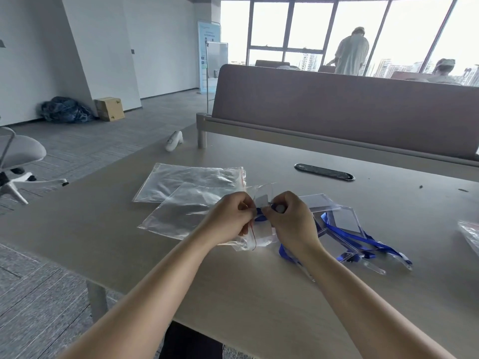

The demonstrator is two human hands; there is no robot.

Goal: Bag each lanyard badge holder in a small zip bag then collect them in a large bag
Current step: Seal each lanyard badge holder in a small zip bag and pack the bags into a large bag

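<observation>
My left hand (229,216) and my right hand (290,216) meet over the table's middle. Both pinch the mouth of a small zip bag (259,238) with a red seal line. A clear badge holder (262,200) with a blue lanyard sits partly inside that bag, between my fingers. To the right lies a pile of several clear badge holders (344,218) with blue lanyards (373,243) tangled among them. Two large zip bags (186,182) lie flat and overlapping to the left of my hands.
A beige table (259,294) carries everything. A grey partition (350,112) runs along its far side, with a cable slot (324,172) in front. More clear bags (470,234) show at the right edge. A white controller (174,141) rests far left. Two people stand by the windows.
</observation>
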